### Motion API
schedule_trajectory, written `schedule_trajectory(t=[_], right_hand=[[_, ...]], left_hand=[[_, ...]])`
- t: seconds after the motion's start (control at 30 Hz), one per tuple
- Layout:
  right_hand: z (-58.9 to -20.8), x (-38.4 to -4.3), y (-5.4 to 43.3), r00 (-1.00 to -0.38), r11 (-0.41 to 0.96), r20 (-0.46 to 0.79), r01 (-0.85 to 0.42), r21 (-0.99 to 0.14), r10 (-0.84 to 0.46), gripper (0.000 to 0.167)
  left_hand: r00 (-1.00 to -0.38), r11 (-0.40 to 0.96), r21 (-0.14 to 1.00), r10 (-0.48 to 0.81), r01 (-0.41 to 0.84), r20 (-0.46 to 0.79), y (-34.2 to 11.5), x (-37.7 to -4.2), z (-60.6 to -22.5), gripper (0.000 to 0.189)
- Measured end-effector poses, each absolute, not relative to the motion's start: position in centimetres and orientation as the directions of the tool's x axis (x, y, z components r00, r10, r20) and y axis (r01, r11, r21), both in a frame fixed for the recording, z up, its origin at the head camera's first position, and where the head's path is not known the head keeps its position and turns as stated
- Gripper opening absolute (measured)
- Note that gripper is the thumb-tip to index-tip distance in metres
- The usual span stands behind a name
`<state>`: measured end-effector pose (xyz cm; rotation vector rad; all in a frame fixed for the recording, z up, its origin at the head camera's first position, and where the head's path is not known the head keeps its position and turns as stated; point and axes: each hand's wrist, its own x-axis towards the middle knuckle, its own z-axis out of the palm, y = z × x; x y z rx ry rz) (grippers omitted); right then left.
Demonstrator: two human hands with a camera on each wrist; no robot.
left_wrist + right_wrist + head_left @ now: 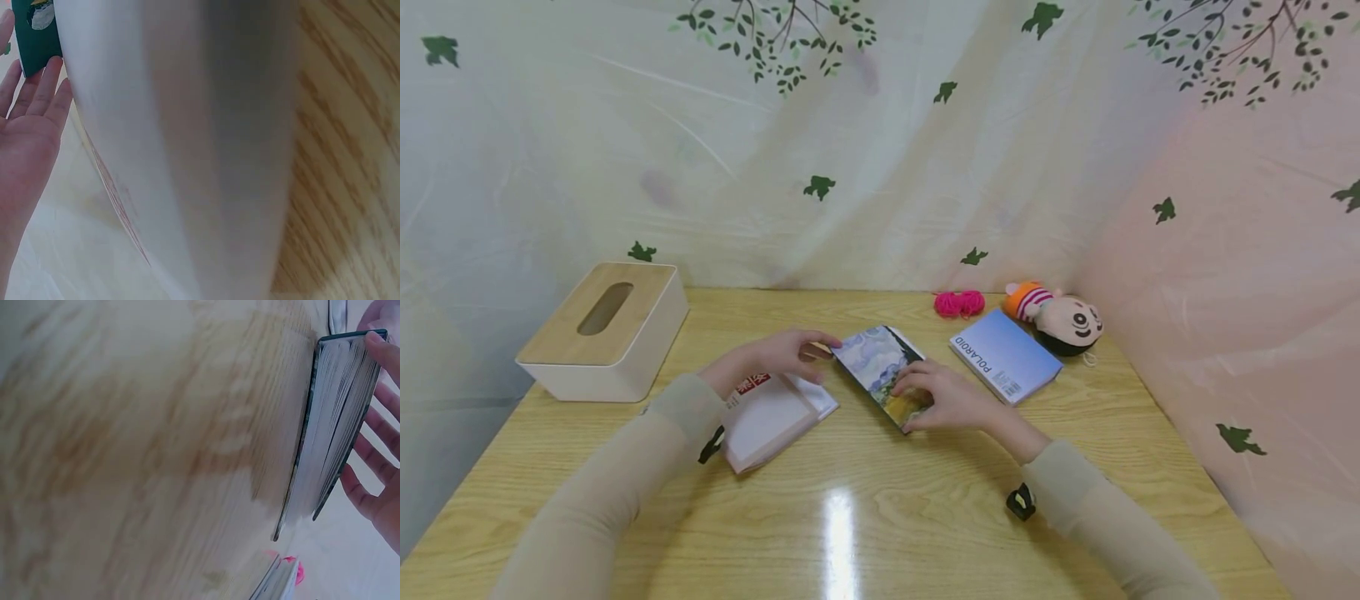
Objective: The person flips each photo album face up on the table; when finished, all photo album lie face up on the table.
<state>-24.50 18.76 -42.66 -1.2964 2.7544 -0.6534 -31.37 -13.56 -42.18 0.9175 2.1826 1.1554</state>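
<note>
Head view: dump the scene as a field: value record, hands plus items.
left hand: fingertips at one corner of the painted book
right hand: fingers curled over the painted cover
left side: tissue box; white item with red label, partly under left hand
right side: blue item marked POLAROID; doll; pink yarn
surface: wood-grain table

Tissue box (616, 337) at left, pink yarn (951, 305) near plush doll (1060, 320).
</note>
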Motion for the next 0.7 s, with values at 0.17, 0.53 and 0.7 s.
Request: schedule_trajectory(t=[0.17,0.53,0.7], right_hand=[[-42.54,-24.41,18.46,-0.65,0.563,0.146,-0.733,-0.381,-0.746,0.047],[-42.7,-25.1,18.36,-0.629,0.552,0.131,-0.748,-0.368,-0.766,0.05],[-42.75,-25.13,18.24,-0.626,0.561,0.096,-0.747,-0.355,-0.774,0.05]], left_hand=[[-0.643,0.43,0.842,0.754,0.327,-0.135,-13.57,-31.22,-41.87,0.069],[-0.605,0.422,0.827,0.785,0.371,-0.129,-13.67,-31.15,-41.56,0.072],[-0.61,0.465,0.797,0.777,0.385,-0.158,-13.83,-31.07,-41.43,0.072]])
